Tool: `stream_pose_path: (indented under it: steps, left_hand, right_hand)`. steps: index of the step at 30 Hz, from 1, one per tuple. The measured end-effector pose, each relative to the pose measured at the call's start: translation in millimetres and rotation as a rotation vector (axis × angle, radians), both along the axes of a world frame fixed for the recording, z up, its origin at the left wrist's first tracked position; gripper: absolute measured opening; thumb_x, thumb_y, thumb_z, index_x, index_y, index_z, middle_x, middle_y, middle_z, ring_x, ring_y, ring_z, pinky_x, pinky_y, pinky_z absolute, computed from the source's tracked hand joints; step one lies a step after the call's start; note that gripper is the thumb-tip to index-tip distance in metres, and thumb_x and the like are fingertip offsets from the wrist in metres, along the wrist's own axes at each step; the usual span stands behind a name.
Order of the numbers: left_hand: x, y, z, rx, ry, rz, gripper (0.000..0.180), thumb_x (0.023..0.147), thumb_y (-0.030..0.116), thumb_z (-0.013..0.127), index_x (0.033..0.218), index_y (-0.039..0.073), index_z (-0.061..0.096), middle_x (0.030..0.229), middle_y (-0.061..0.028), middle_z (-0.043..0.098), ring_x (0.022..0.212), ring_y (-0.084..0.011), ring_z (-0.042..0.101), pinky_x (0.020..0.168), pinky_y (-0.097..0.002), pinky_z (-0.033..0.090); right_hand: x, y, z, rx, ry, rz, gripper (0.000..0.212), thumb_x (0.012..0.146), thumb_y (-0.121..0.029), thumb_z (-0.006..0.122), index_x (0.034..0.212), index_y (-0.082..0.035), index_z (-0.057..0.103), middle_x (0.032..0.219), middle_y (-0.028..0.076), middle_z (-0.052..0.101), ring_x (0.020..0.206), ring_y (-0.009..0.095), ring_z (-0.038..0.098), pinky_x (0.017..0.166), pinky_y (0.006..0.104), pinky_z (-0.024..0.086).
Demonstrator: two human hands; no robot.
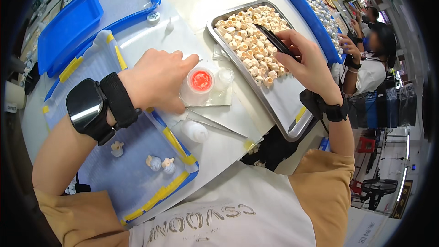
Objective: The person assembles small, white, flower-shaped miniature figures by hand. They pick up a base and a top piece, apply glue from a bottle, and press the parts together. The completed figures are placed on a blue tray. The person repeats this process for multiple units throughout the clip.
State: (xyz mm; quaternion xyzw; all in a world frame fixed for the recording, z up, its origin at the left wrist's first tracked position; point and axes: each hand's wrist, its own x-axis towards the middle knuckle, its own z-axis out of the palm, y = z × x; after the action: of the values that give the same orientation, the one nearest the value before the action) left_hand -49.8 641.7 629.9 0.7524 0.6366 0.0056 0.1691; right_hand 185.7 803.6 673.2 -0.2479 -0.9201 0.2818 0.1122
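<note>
My right hand (306, 61) is closed around dark tweezers (270, 37), whose tips point away over a metal tray (211, 25) of small cream-coloured hollow plastic parts (249, 41). My left hand (160, 77) is beside a small round cup of red-orange paste (201, 80). Its thumb and forefinger are spread toward the cup's left side, with nothing visible between them; whether they touch the cup I cannot tell. Right of the paste stands a small clear cup (224, 77). A white squeeze bottle (195, 131) and a second, metal pair of tweezers (222, 125) lie nearer to me.
A blue tray with yellow tape (171, 139) holds a few small assembled pieces (155, 162) under my left arm. Farther left are stacked blue trays (73, 25). At the right is a blue bin (315, 20) of pale parts, with a co-worker (372, 68) beyond it.
</note>
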Motion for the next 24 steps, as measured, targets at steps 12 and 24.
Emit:
stream_pose_path:
  steps: [12,24]
  left_hand:
    - [0,-6,3,0.005,0.020,0.087,0.056,0.052,0.031,0.072,0.094,0.001,0.048,0.073,-0.0168,0.059,0.070,-0.0349,0.060,0.060,-0.0390,0.047]
    - [1,-2,-5,0.076,0.076,0.198,0.062,0.055,0.049,0.073,0.085,-0.003,0.054,0.069,-0.0181,0.062,0.066,-0.0323,0.063,0.060,-0.0367,0.050]
  right_hand:
    - [56,-105,-20,-0.167,-0.018,-0.053,0.026,0.082,0.000,0.055,0.108,0.000,0.051,0.077,0.018,0.059,0.071,0.035,0.059,0.063,0.0363,0.046]
    - [64,-136,-62,-0.210,0.096,-0.117,0.041,0.078,0.004,0.058,0.118,0.000,0.050,0.087,0.016,0.054,0.076,0.030,0.056,0.068,0.0329,0.046]
